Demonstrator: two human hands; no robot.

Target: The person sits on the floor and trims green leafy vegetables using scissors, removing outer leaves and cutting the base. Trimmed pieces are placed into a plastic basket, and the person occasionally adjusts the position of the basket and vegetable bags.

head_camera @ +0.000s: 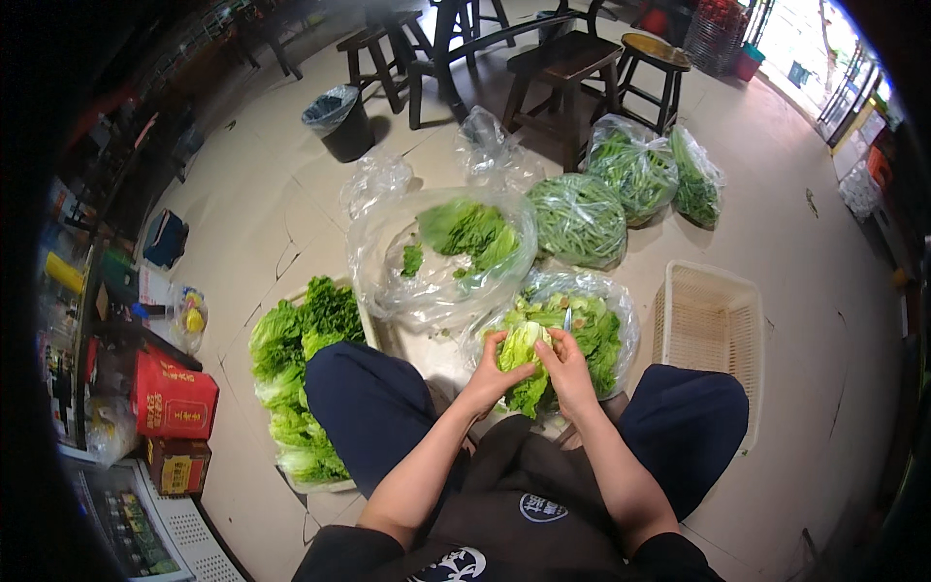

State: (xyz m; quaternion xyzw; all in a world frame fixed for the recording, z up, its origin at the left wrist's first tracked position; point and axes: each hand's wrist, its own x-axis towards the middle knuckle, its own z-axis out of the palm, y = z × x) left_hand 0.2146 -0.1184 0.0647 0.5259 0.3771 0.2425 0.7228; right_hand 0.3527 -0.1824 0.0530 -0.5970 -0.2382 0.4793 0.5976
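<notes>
My left hand [491,378] and my right hand [569,367] hold a small head of leaf lettuce [525,356] between them, over an open clear plastic bag [627,320]. Lettuce leaves and trimmings [602,345] lie in that bag. A knife blade [568,320] shows just above my right hand; its handle is hidden. Beyond my left hand, a larger clear bag [371,247] stands spread with loose green leaves [473,233] in it. A crate [369,320] full of leafy lettuce [291,393] is beside my left knee.
A cream plastic basket [709,320] stands beyond my right knee. Bags of green beans [578,218] and leafy greens [631,174] lie ahead, near wooden stools [564,58]. A lined black bin [345,131] stands front left. A red bag [178,396] and boxes are at the left.
</notes>
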